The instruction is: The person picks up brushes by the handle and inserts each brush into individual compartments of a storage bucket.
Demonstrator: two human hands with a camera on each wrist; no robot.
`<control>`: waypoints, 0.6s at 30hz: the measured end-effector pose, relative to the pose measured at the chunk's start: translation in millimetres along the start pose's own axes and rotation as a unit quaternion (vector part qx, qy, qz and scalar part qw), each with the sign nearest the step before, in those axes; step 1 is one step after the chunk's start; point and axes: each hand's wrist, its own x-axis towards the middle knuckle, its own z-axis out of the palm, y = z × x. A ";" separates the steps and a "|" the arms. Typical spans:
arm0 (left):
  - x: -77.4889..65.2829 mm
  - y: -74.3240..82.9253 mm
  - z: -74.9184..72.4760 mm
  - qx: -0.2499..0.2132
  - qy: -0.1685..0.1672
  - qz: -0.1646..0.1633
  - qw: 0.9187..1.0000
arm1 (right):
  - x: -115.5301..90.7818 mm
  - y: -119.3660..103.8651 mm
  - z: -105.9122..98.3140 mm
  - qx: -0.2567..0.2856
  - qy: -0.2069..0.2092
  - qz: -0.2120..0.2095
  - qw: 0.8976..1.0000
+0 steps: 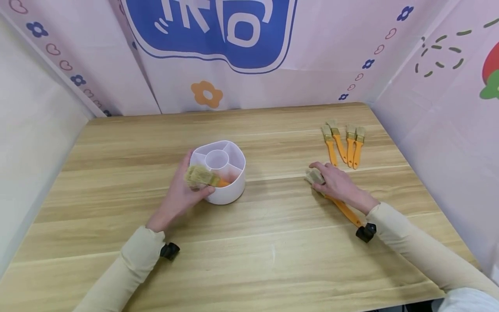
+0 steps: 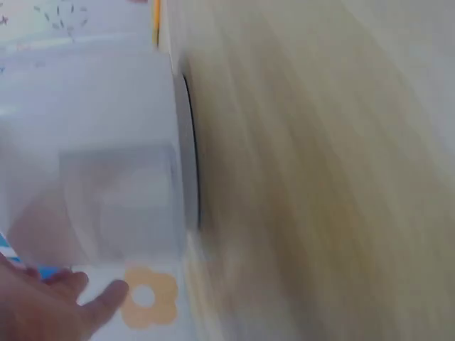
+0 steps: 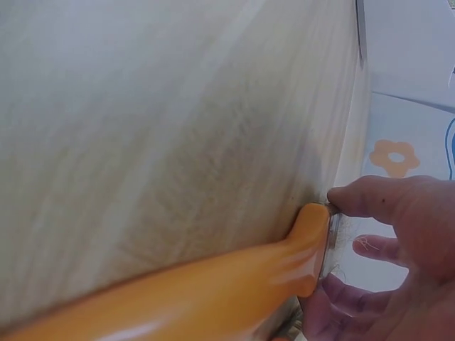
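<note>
Brush handles (image 1: pixel 345 212) orange, bristles (image 1: pixel 199 176) beige; organizer (image 1: pixel 230 193) white; table (image 1: pixel 249 268) wood-grained.

Bench (image 1: pixel 249 260), twelve o'clock at far edge. Holder (image 1: pixel 234 190), towards ten; left hand (image 1: pixel 180 187) at its nine. At least one lodged brush (image 1: pixel 202 175) in holder, head over eight-o'clock rim. Loose brush (image 1: pixel 347 213), three, beneath right hand (image 1: pixel 340 184). Four brushes (image 1: pixel 350 151), two.

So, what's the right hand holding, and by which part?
The right hand pinches an orange-handled brush at its metal band, not along the handle.
</note>
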 end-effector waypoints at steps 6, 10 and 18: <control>0.1 11.4 6.5 -0.045 0.012 0.007 0.999 | 1.1 -0.7 -1.1 -0.006 -0.010 0.010 1.000; 0.2 -7.0 5.5 -0.027 0.024 0.005 0.999 | 1.0 -1.6 -1.4 -0.013 -0.012 0.009 1.000; -7.0 -17.8 0.8 0.012 0.060 -0.038 0.997 | 2.3 -2.6 -1.4 -0.022 -0.015 0.002 1.000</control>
